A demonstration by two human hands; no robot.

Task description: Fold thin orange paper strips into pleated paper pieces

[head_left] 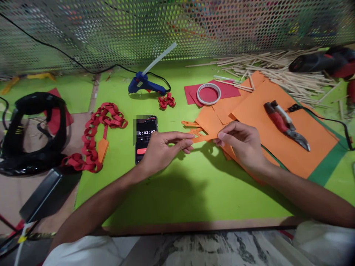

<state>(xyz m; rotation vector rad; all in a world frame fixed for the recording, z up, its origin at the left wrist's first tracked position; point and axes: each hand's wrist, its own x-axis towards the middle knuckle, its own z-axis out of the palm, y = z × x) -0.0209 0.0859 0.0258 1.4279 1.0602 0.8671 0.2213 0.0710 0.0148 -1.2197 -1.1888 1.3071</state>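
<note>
Orange strip: a narrow orange paper strip [203, 138] is stretched between both hands just above the bright green table mat [166, 192], near the middle of the view.
Left hand: the left hand [162, 149] pinches the strip's left end between thumb and fingertips, fingers closed narrow on it.
Right hand: the right hand [241, 142] pinches the strip's right end, fingers curled in tight around the paper.
Phone: a black smartphone showing a timer [144, 137] lies flat at 9 o'clock of the left hand, partly covered by it.
Orange sheets: a stack of orange paper sheets [277, 122] lies at 2 o'clock of the right hand, with more cut orange strips [191, 125] at its left edge.
Cutters: red-handled metal shears [285, 125] rest on the orange sheets, at 3 o'clock of the right hand.
Tape: a white roll of tape [208, 94] sits on a red paper sheet [230, 90] at 12 o'clock of the strip.
Glue gun: a blue hot glue gun with a white glue stick [145, 83] lies at 11 o'clock, a small red paper curl [166, 100] just beside it.
Chain: a red paper-loop chain [95, 133] lies at 9 o'clock, well apart from the phone.
Sticks: a heap of thin wooden sticks [277, 68] lies at 1 o'clock by the perforated metal screen [177, 29].
</note>
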